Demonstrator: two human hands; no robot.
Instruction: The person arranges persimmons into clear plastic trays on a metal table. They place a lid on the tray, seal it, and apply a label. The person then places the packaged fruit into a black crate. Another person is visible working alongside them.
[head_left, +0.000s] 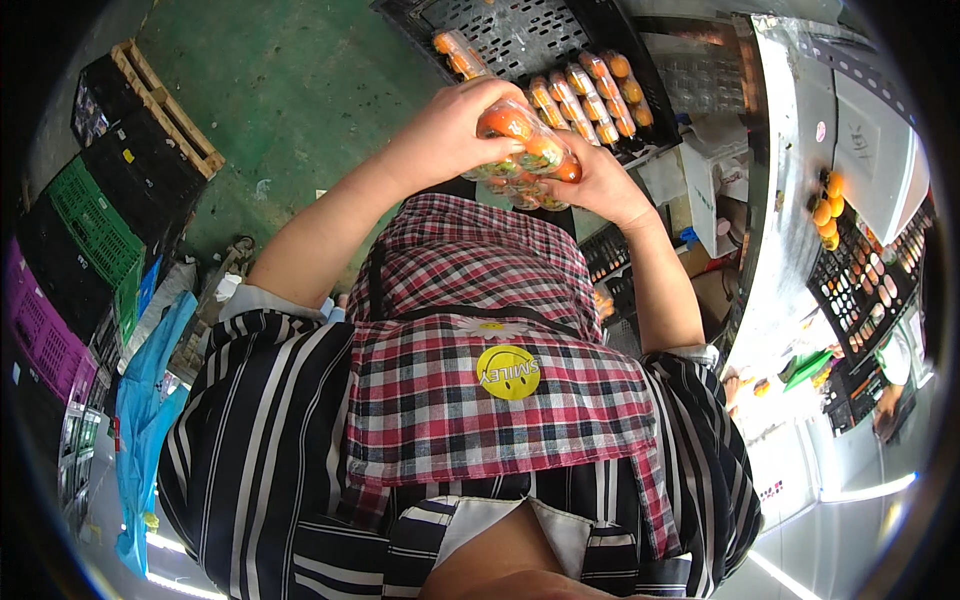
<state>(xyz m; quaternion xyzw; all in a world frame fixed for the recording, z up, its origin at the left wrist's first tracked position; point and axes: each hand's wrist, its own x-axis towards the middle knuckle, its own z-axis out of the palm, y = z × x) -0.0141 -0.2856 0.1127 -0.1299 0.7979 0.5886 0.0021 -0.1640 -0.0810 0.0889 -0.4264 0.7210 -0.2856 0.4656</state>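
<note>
In front of my apron (495, 300), both hands grip clear plastic packs (529, 142) of round orange-red fruit. At least two packs seem to be held together, one over the other. My left hand (469, 120) clasps the far left side, its thumb across the top. My right hand (600, 180) holds the near right end, with the thumb over the lower corner. Just beyond them is a black plastic crate (510, 37), its slotted floor partly bare. A row of similar fruit packs (589, 97) stands along its right part, and another pack (459, 54) lies at its left side.
Stacked black, green and purple crates (94, 225) stand at the left by a wooden pallet (169, 109). Blue plastic sheeting (146, 427) hangs below them. At the right, loose orange fruit (829, 210) sits on a bright worktop (780, 187), near another person's arm (890, 397).
</note>
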